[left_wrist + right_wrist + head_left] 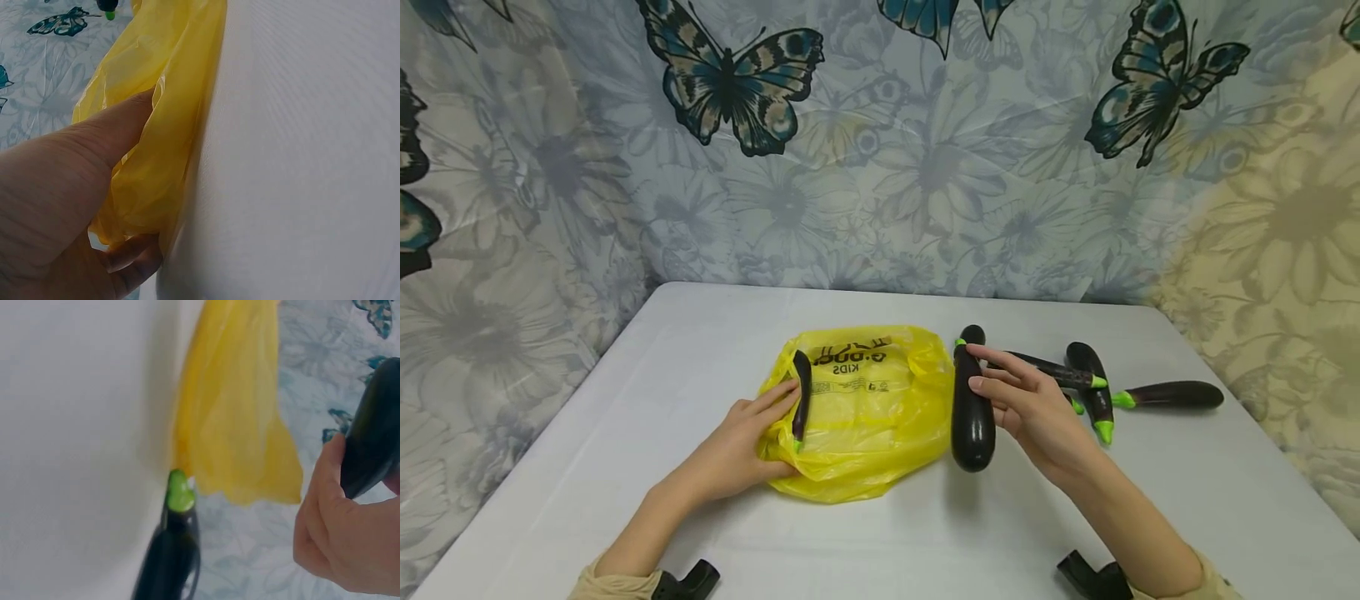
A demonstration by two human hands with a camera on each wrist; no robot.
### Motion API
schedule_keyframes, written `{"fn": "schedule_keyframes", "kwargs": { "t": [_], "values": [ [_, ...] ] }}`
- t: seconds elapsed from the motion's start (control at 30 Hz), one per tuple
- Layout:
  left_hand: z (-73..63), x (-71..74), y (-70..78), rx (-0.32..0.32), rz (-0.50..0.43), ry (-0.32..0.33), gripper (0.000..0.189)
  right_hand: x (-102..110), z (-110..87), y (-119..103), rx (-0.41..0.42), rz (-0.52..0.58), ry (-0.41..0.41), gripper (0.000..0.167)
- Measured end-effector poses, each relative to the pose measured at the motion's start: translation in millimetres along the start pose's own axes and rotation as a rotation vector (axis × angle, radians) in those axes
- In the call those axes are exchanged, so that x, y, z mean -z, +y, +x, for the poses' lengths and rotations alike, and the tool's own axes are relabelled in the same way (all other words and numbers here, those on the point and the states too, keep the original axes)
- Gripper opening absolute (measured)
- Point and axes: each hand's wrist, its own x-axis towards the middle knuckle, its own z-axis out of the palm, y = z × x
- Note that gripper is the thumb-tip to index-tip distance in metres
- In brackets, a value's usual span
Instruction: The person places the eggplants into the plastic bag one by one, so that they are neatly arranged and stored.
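In the head view, my left hand (741, 442) grips the left edge of a yellow plastic bag (880, 425). The left wrist view has the bag's thin folds (169, 144) between thumb and fingers. A slim, dark eggplant (802, 400) with a green tip lies at the bag's left side, right by my left fingertips. My right hand (1037, 408) holds a large, glossy eggplant (973, 425) at the bag's right edge, its green end pointing away from me. The right wrist view also has this eggplant (375, 431) between fingers and thumb.
Several more dark eggplants with green ends lie to the right on the white table (880, 550), among them one lying crosswise (1180, 395) and one more upright in view (1090, 375). A patterned butterfly cloth (925, 167) hangs behind the table.
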Motion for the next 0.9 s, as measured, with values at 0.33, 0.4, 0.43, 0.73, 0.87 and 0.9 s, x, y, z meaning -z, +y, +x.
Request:
{"fn": "schedule_keyframes", "kwargs": {
  "t": [0.33, 0.4, 0.43, 0.73, 0.87, 0.9],
  "values": [
    [-0.9, 0.7, -0.4, -0.011, -0.014, 0.006, 0.096, -36, 15.7, 3, -0.022, 0.077, -0.012, 0.057],
    [-1.0, 0.6, -0.1, -0.01, -0.013, 0.005, 0.096, -46, 22.8, 7, -0.039, 0.099, -0.017, 0.055],
    [-1.5, 0.2, -0.4, -0.011, -0.013, 0.007, 0.096, -51, 27.1, 9, -0.047, 0.103, -0.018, 0.055],
    [-1.4, 0.1, -1.7, -0.014, -0.015, 0.009, 0.097, -89, 64.9, 34, -0.063, 0.085, 0.016, 0.048],
    [-2.0, 0.0, -1.9, -0.017, -0.017, 0.023, 0.097, -103, 80.0, 46, -0.065, 0.023, 0.032, 0.048],
    [-2.1, 0.1, -1.9, -0.019, -0.018, 0.029, 0.097, -106, 83.2, 49, -0.061, -0.006, 0.035, 0.049]
  ]
}}
